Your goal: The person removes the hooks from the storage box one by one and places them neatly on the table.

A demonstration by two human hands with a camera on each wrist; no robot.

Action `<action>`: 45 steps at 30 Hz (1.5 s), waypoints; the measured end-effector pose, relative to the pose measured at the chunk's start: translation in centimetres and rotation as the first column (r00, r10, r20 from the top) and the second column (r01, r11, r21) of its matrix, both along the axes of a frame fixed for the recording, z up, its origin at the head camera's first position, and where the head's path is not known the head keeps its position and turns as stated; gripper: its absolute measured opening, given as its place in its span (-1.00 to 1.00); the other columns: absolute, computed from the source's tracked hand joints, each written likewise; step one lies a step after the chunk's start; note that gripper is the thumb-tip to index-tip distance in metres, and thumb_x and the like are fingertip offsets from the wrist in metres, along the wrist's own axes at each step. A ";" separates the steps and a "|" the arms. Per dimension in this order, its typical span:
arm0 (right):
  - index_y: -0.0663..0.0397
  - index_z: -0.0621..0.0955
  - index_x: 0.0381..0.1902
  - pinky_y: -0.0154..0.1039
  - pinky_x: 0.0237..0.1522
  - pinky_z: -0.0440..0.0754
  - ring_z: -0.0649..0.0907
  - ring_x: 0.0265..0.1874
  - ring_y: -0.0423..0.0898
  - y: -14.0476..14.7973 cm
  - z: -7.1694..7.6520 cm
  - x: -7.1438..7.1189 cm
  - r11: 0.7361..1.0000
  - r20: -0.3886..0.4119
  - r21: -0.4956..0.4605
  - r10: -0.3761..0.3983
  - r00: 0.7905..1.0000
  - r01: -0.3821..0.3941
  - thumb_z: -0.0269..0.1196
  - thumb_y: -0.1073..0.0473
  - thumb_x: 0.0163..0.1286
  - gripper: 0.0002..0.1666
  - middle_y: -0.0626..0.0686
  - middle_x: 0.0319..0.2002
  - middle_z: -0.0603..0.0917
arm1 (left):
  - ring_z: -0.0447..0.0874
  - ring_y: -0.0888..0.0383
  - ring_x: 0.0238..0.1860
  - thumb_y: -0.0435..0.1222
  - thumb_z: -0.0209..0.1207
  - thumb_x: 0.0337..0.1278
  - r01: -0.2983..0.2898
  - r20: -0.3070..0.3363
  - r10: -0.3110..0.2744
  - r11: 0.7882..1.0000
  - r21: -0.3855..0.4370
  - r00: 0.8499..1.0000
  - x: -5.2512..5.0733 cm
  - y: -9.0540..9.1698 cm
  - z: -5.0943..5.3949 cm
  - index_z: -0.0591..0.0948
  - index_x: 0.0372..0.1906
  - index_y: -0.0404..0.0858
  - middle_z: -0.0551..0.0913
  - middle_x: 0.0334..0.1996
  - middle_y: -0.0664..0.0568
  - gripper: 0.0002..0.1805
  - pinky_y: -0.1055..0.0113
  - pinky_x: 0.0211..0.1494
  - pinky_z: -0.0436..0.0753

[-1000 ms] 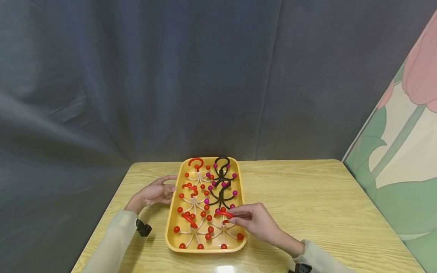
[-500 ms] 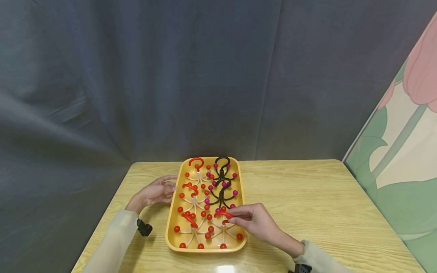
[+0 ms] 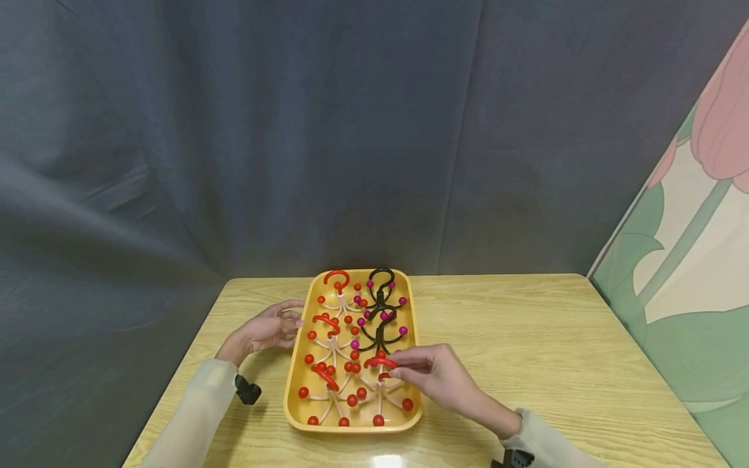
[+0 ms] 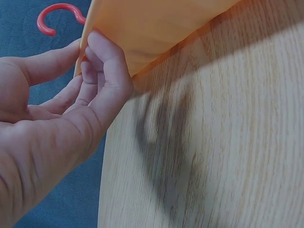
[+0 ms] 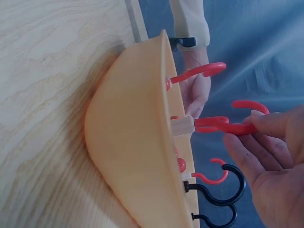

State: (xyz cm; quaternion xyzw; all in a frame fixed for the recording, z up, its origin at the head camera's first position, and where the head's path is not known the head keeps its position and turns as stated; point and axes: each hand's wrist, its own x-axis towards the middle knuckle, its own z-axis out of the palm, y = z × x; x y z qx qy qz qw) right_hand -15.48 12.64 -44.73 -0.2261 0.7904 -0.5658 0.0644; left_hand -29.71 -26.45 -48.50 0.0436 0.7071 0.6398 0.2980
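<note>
My right hand [image 3: 434,377] pinches the red hook [image 3: 380,363] of a white hanger [image 3: 380,392] with several spread arms tipped with red balls. It stands in the near right part of a yellow tray [image 3: 354,429]. In the right wrist view, thumb and fingers hold that red hook [image 5: 237,129] above the white stem [image 5: 182,127]. With my left hand [image 3: 269,330] I hold the tray's left side; the left wrist view shows thumb and fingers pinching its rim [image 4: 84,45]. Whether the held hanger touches the tray floor is hard to tell.
Three similar white hangers line the tray's left side, such as the near one [image 3: 333,395]. Two black hangers [image 3: 380,335] with magenta balls stand at the far right of the tray. Beneath lies a wooden table [image 3: 503,338], with a dark curtain [image 3: 351,143] behind.
My right hand has shifted the held hanger slightly left and away from me, and its red balls moved along. The left hand and tray look still.
</note>
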 end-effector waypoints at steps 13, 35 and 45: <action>0.15 0.80 0.05 -0.35 -0.12 0.80 0.87 -0.16 -0.11 0.5 2.2 -0.1 0.999 -0.026 -0.033 -0.011 1.000 0.010 0.43 0.14 0.40 -0.68 0.22 -0.05 0.85 | 0.68 0.21 -0.13 -0.39 0.10 0.55 0.017 -0.009 -0.017 1.000 0.000 1.000 -0.1 -0.2 -0.3 0.06 0.66 -0.28 0.63 0.05 0.01 -0.25 0.32 -0.14 0.72; 0.10 0.80 0.05 -0.31 -0.20 0.81 0.84 -0.23 -0.28 4.7 5.7 -1.7 0.978 -0.181 -0.044 -0.208 0.961 0.203 0.44 0.19 0.40 -0.72 0.14 -0.08 0.87 | 0.72 0.20 -0.11 -0.39 0.08 0.56 0.010 -0.009 -0.010 1.000 0.008 1.000 0.0 -0.1 -0.2 0.06 0.65 -0.30 0.68 -0.02 0.03 -0.27 0.30 -0.13 0.74; 0.13 0.79 0.07 -0.41 -0.13 0.78 0.87 -0.19 -0.12 6.7 6.3 -3.1 0.960 -0.218 -0.054 -0.279 0.935 0.274 0.45 0.25 0.37 -0.69 0.16 -0.08 0.87 | 0.73 0.17 -0.06 -0.41 0.08 0.54 -0.004 0.003 0.004 1.000 0.002 1.000 0.0 0.0 -0.2 0.10 0.64 -0.28 0.71 0.05 -0.02 -0.29 0.25 -0.08 0.75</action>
